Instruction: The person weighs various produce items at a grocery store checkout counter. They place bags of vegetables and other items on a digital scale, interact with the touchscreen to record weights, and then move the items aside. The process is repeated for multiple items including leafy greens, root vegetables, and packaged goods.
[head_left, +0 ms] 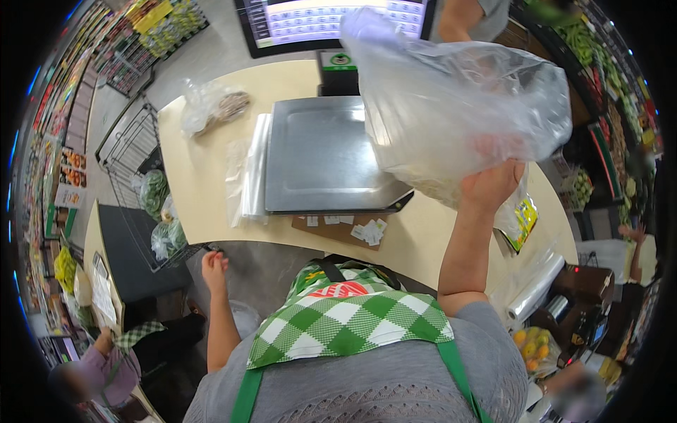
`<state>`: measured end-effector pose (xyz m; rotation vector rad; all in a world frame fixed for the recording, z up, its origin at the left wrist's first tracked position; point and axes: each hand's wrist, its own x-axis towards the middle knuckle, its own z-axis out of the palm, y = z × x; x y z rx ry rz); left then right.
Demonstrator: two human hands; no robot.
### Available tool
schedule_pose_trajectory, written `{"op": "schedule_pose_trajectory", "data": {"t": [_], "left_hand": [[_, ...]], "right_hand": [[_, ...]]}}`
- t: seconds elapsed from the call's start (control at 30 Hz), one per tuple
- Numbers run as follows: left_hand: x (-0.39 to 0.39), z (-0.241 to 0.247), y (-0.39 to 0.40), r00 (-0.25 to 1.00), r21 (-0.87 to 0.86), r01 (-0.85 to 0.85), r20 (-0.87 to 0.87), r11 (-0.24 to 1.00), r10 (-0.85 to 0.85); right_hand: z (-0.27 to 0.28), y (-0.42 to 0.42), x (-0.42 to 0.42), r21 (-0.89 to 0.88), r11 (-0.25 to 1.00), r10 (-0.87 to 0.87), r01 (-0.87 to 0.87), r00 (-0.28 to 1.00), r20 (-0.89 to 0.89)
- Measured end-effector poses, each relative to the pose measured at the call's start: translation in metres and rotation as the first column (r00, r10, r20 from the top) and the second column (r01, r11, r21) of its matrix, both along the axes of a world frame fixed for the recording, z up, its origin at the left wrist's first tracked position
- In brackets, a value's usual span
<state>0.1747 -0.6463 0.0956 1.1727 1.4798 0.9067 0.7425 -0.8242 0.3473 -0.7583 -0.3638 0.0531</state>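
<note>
My right hand (492, 182) grips a large, translucent plastic bag (455, 106), raised over the right edge of a steel weighing scale (322, 153). Pale contents show faintly at the bag's bottom. My left hand (214, 267) is off the counter's near edge, fingers loosely curled, with nothing seen in it. Flat clear plastic bags (254, 169) lie along the scale's left side. Small white labels (370, 231) lie on a brown board in front of the scale. Behind the scale stands a touchscreen (338, 24) with an on-screen keyboard, partly covered by the raised bag.
The curved counter (195, 211) also holds a clear bag with brown contents (217, 108), a yellow-green packet (521, 222) and a plastic bag roll (537, 288). A wire cart (127, 153) stands left. One person (470, 21) is across the counter; others are lower left and right.
</note>
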Motion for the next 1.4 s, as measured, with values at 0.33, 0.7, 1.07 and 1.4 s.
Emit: {"op": "schedule_pose_trajectory", "data": {"t": [0.33,0.7,1.07,1.4], "left_hand": [[0.139,0.036,0.048,0.757,0.393,0.557,-0.602,0.732,-0.253],[0.169,0.021,0.054,0.692,0.219,0.611,-0.614,0.761,-0.379],[0.150,0.015,0.070,0.730,0.281,0.619,-0.550,0.733,-0.405],[0.249,0.201,0.036,0.574,0.468,0.798,-0.402,0.379,-0.713]], "right_hand": [[-0.076,0.069,-0.037,-0.896,0.393,0.639,-0.205,0.762,0.106],[0.097,0.178,0.022,-0.459,0.874,0.349,0.163,0.448,0.823],[0.137,0.236,0.001,-0.085,0.683,0.176,0.726,-0.050,0.983],[-0.168,-0.052,0.027,-0.921,0.373,0.153,0.114,0.971,0.182]]}}
